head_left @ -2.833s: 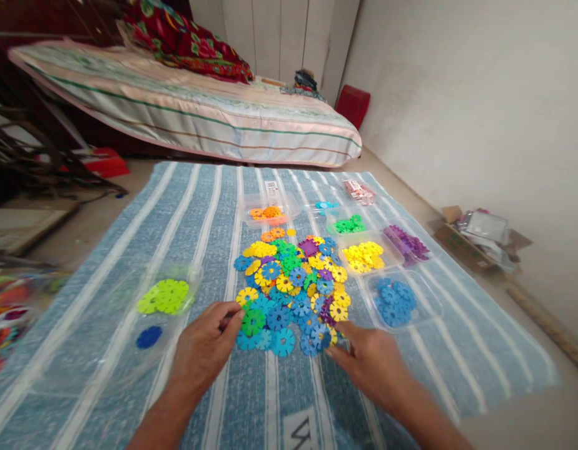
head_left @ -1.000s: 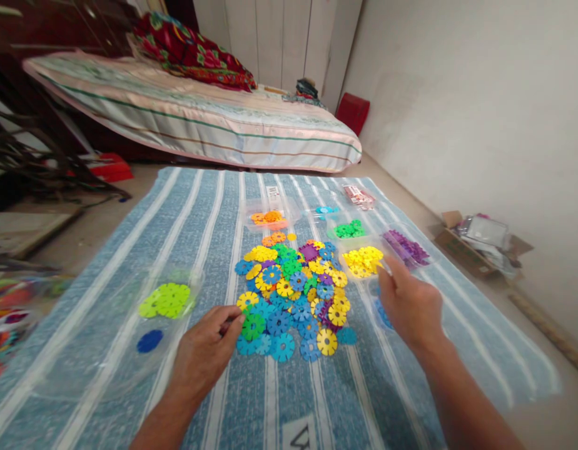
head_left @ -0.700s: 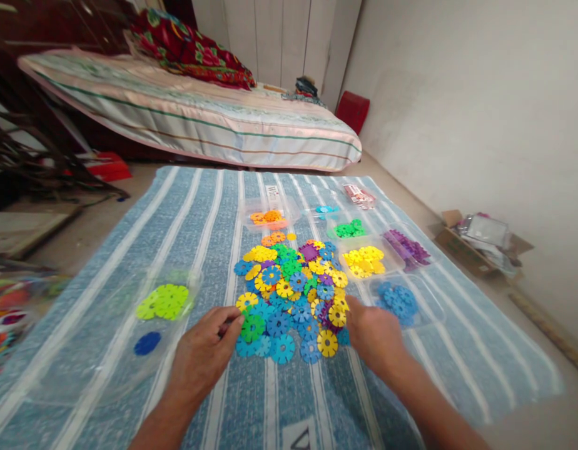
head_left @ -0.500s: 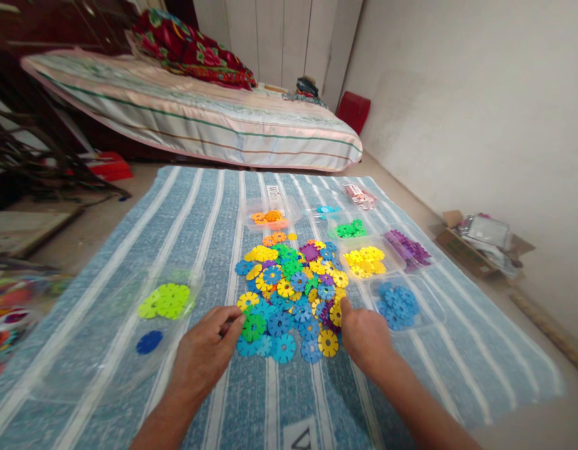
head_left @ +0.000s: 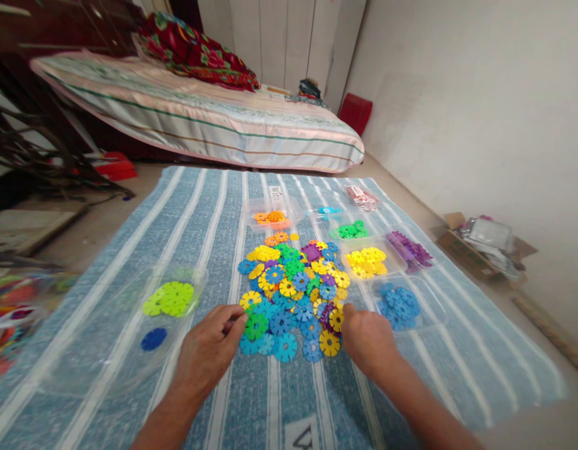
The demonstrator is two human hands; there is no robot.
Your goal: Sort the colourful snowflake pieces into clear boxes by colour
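A mixed pile of notched plastic snowflake discs [head_left: 289,300] in yellow, blue, green, purple and orange lies on the striped cloth between my hands. At its left edge, my left hand [head_left: 211,337] has its fingers curled and thumb near the forefinger, close to a green disc [head_left: 256,325]; any piece inside is hidden. My right hand [head_left: 371,337] is closed at the right edge, its fingertips beside a yellow disc [head_left: 336,320]. What it may grip cannot be made out.
Clear tubs hold sorted discs: orange [head_left: 273,217], green [head_left: 353,230], yellow [head_left: 366,261], purple [head_left: 410,250], blue [head_left: 398,305] and lime [head_left: 171,299]. A dark blue disc [head_left: 154,339] lies at left. Beyond are a bed [head_left: 214,131] and a cardboard box [head_left: 476,253].
My right hand's forefinger, extended toward the pile before, is now more curled in. My left hand keeps nearly the same pose. The whole view has shifted slightly.
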